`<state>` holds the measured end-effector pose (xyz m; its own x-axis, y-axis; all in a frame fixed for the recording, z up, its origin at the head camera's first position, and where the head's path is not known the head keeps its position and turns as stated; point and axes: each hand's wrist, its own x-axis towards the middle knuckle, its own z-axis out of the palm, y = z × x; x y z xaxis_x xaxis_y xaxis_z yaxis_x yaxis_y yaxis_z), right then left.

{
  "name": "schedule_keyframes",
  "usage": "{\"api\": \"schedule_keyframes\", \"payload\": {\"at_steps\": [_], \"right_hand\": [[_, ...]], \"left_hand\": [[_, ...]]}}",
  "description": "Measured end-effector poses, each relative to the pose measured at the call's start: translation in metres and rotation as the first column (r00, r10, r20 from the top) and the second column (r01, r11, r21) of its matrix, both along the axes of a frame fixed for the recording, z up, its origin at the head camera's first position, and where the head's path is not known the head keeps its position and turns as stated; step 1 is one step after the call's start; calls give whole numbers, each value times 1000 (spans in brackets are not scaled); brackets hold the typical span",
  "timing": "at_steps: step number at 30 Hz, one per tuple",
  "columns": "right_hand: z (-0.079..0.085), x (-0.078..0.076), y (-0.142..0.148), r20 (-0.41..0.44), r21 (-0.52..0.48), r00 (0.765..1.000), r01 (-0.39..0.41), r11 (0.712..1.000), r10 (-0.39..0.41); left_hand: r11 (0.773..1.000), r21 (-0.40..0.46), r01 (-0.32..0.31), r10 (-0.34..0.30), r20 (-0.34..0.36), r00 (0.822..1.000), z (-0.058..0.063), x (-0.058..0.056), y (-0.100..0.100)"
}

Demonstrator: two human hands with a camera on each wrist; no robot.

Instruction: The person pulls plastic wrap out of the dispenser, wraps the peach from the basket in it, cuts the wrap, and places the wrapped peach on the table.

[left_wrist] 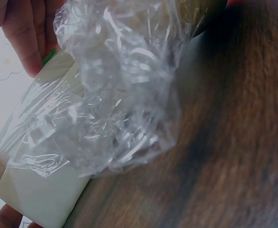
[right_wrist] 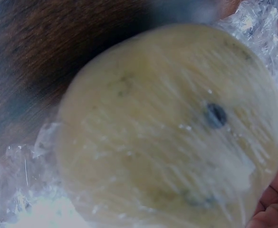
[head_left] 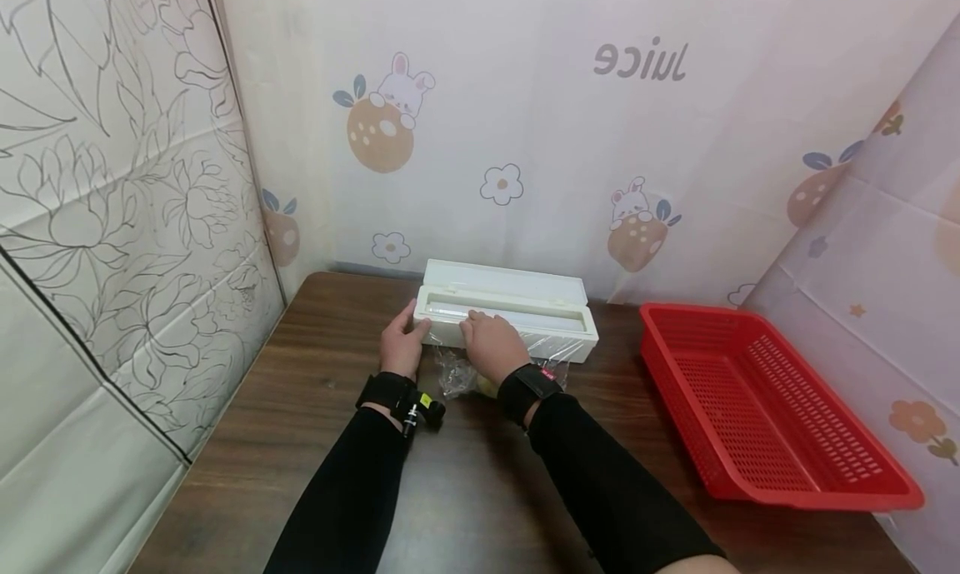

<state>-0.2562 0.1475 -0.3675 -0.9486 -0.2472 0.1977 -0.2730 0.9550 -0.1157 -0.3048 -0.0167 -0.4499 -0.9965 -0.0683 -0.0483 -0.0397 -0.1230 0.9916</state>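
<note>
A white cling film box (head_left: 510, 336) lies across the back of the table, its lid (head_left: 506, 281) tipped back and a film roll (head_left: 517, 317) inside. My left hand (head_left: 401, 345) grips the box's left end, thumb at the front. My right hand (head_left: 495, 345) reaches over the front edge, fingertips at the rim beside a small green piece (left_wrist: 49, 57); I cannot tell what they pinch. Clear film (left_wrist: 119, 104) stretches over the front and bunches below. Under the right wrist is a round, pale yellow fruit (right_wrist: 167, 128) with a dark spot, covered in film.
A red plastic basket (head_left: 678, 416) with perforated walls stands at the table's right side. Printed curtains (head_left: 517, 124) hang directly behind the box and along both sides. The brown wooden table (head_left: 300, 441) extends in front of the arms.
</note>
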Motion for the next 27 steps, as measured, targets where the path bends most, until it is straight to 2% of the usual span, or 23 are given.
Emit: {"api": "schedule_keyframes", "payload": {"at_steps": [11,27], "right_hand": [[2,0,1,-6,-13,1000,10,1000,-11],[2,3,5,26,-34,999,24,999,-23]], "left_hand": [[1000,22,-4,4,-8,1000,1,-2,0],[1000,-3,-11,11,-6,1000,-7,-9,0]]}}
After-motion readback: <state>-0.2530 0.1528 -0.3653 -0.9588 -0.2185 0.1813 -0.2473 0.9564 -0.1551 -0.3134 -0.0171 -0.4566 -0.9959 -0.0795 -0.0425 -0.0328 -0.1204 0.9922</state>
